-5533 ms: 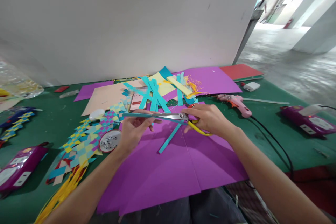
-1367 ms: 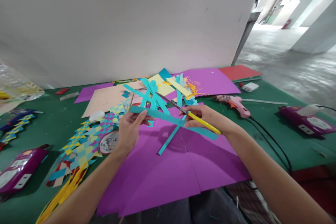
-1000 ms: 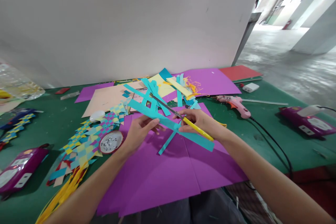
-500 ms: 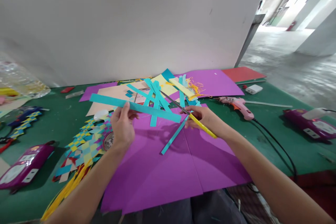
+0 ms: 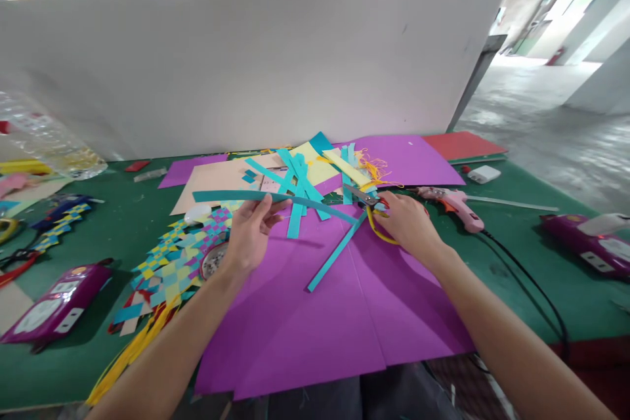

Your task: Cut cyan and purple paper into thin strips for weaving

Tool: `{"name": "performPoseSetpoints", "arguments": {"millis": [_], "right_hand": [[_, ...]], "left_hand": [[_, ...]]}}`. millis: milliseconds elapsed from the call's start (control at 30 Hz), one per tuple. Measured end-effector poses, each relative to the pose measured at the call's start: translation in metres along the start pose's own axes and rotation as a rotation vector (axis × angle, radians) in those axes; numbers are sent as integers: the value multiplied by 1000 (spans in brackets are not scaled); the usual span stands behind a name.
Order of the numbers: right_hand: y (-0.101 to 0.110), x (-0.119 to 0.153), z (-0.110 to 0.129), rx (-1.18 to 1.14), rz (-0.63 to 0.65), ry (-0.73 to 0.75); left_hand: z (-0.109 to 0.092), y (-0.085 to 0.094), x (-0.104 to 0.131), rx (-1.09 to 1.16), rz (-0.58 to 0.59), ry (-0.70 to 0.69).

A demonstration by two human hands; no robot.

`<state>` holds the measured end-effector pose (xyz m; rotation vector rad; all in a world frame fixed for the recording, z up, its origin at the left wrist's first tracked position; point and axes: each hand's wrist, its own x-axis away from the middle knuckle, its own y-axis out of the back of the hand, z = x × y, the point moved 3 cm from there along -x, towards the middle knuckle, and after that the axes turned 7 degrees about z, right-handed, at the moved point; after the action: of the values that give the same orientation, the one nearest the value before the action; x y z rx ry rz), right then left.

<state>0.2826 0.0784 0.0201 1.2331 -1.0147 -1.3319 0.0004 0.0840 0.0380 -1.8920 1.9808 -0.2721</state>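
Observation:
My left hand (image 5: 253,226) pinches a long teal paper strip (image 5: 221,196) near its middle, and the strip reaches right toward the scissors. In my right hand (image 5: 406,220) are scissors (image 5: 361,195) with yellow handles, their blades pointing left, apart from each other. Another teal strip (image 5: 332,259) slants down from near the right hand over the purple sheets (image 5: 305,335). Behind the hands, several teal strips (image 5: 295,210) lie crossed in a pile. Woven paper pieces (image 5: 172,259) and a round container of small bits (image 5: 212,262) sit left of my left forearm.
A pink glue gun (image 5: 455,205) with a black cord lies at the right, near a white adapter (image 5: 483,174). Purple power strips (image 5: 59,305) are at both sides. A plastic bottle (image 5: 54,141) lies far left; a pale board (image 5: 236,65) stands behind.
The scissors have turned in my right hand, from lying across it to pointing left with blades apart. My left hand has moved right, and its strip is now seen more edge-on, closer to the scissors.

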Motion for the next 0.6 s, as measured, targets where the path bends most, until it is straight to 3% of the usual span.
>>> {"name": "performPoseSetpoints", "arguments": {"millis": [133, 233, 367, 433, 533, 600], "right_hand": [[0, 4, 5, 102, 6, 55], [6, 8, 7, 121, -85, 93], [20, 11, 13, -242, -257, 168], [20, 11, 20, -573, -117, 195], [16, 16, 37, -1005, 229, 243], [15, 19, 45, -1199, 309, 228]], "left_hand": [[-2, -2, 3, 32, 92, -20], [-4, -6, 7, 9, 173, -19], [-5, -11, 14, -38, 225, -46], [-7, -14, 19, -129, 245, -88], [-9, -22, 28, -389, 318, -185], [-9, -29, 35, -569, 401, -229]]}}
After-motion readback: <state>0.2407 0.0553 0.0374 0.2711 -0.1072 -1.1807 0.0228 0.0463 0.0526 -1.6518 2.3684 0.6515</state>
